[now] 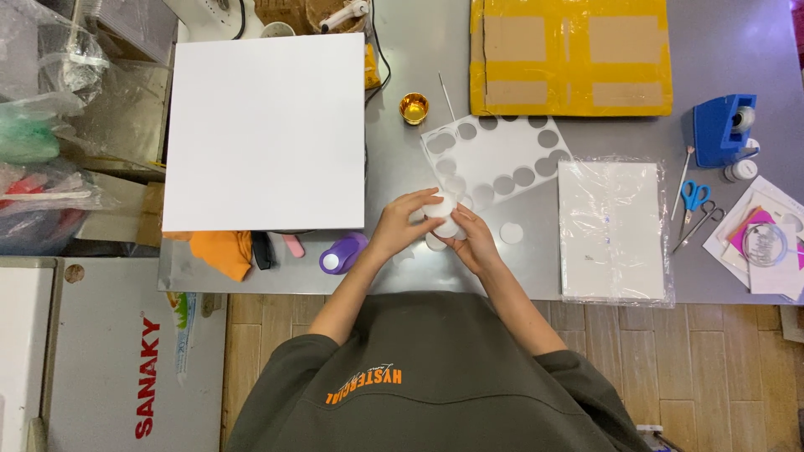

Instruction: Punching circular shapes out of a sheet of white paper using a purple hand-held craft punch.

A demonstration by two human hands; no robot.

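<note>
Left hand (400, 224) and right hand (471, 241): fingers of both grasping small white paper discs (443, 214) | above the bench (402, 163), near the punched sheet (494, 159) | best held lightly by the edges, stack squared.

Bare grey table (402, 159) beyond hands
</note>
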